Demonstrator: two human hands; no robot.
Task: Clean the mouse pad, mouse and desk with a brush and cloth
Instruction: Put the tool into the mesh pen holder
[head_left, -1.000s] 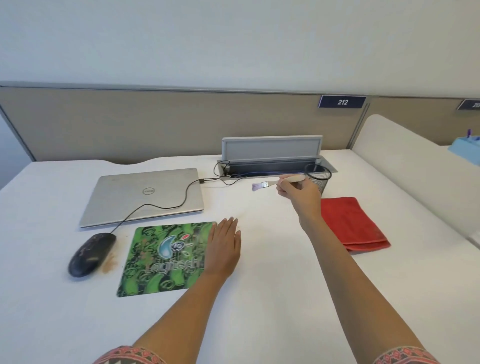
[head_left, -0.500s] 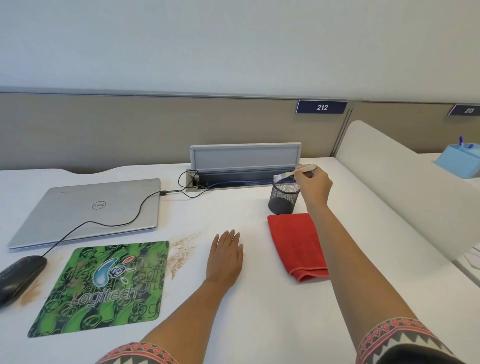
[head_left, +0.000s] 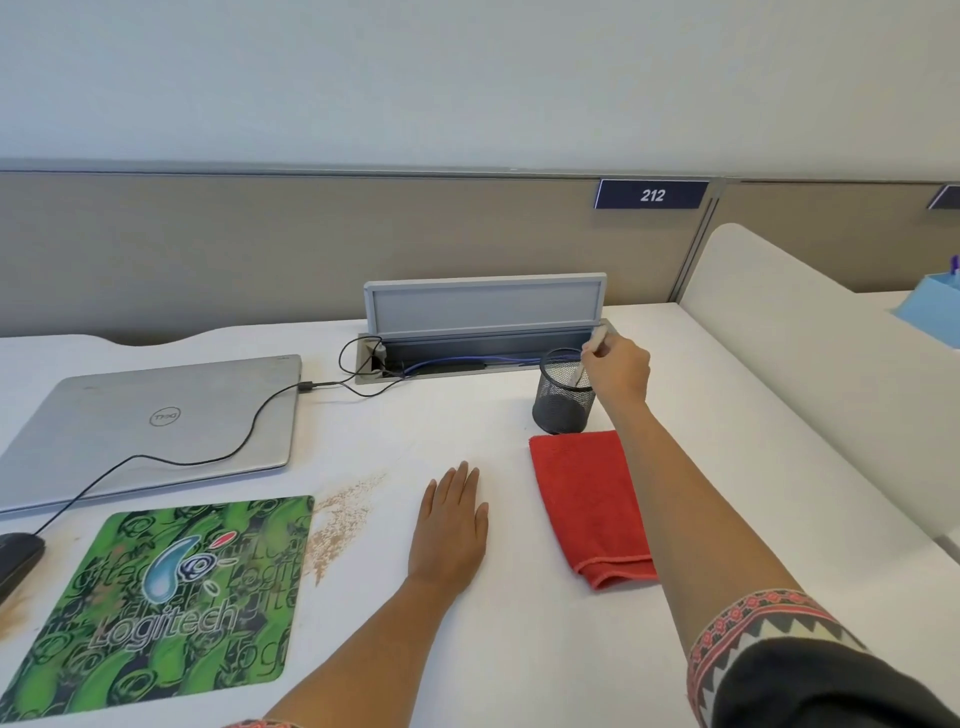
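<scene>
My right hand (head_left: 618, 371) grips a small white-handled brush (head_left: 586, 358) whose bristle end points down inside the black mesh cup (head_left: 563, 400). Flat on the white desk (head_left: 467, 649), fingers together, lies my left hand (head_left: 452, 525), holding nothing. A folded red cloth (head_left: 587, 499) sits just in front of the cup, under my right forearm. The green Logitech mouse pad (head_left: 166, 597) is at the lower left, with brown crumbs (head_left: 337, 519) on the desk off its right edge. The black mouse (head_left: 15, 561) is cut off at the left edge, with more crumbs below it.
A closed silver laptop (head_left: 156, 421) lies behind the pad, its black cable running to the open grey cable box (head_left: 483, 312) at the back. A white divider panel (head_left: 805, 374) borders the desk on the right. A beige partition stands behind.
My right hand swung the brush from level above the cup to bristles-down inside it. The view shifted slightly left and closer. My left hand stayed flat on the desk.
</scene>
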